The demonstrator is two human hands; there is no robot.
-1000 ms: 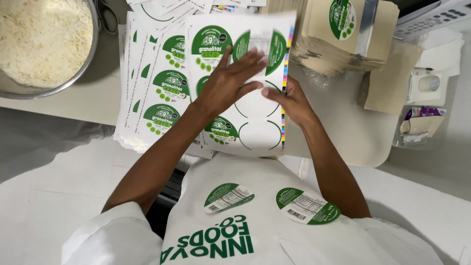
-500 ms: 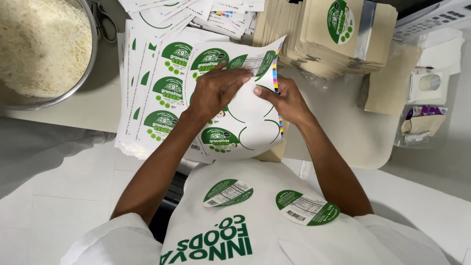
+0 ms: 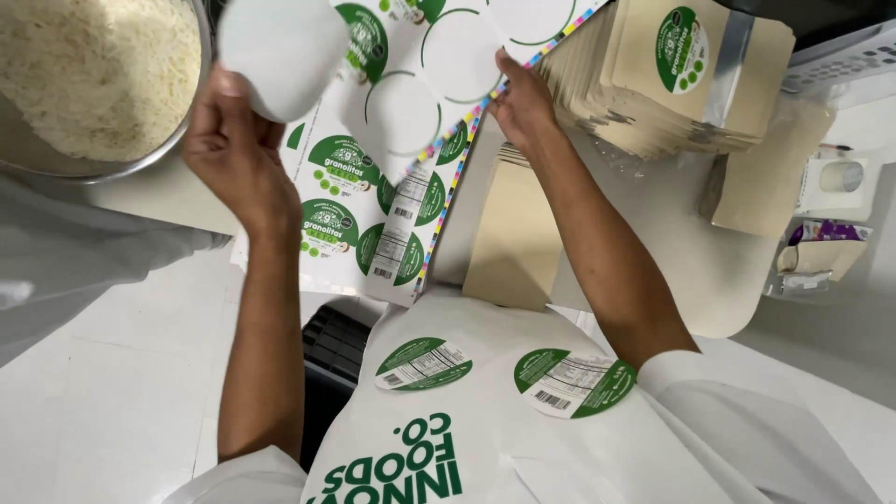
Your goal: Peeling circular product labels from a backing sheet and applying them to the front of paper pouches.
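Beside the metal bowl (image 3: 140,159), left hand (image 3: 233,154) grips a curled sheet (image 3: 280,51); right hand (image 3: 523,103) pinches the label sheet (image 3: 411,168).

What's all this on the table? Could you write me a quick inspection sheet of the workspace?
Surface: pale table, partly covered.
Job's things: sheet of round green stickers, several already peeled off; left hand lifts a curled white sheet; right hand pins the sticker sheet's edge.
Clutter: stack of tan pouches; metal bowl of white shreds.
Fingers: bare, no gloves.
Cables: nothing seen.
Surroundings: white apron bearing two green stickers; white floor.
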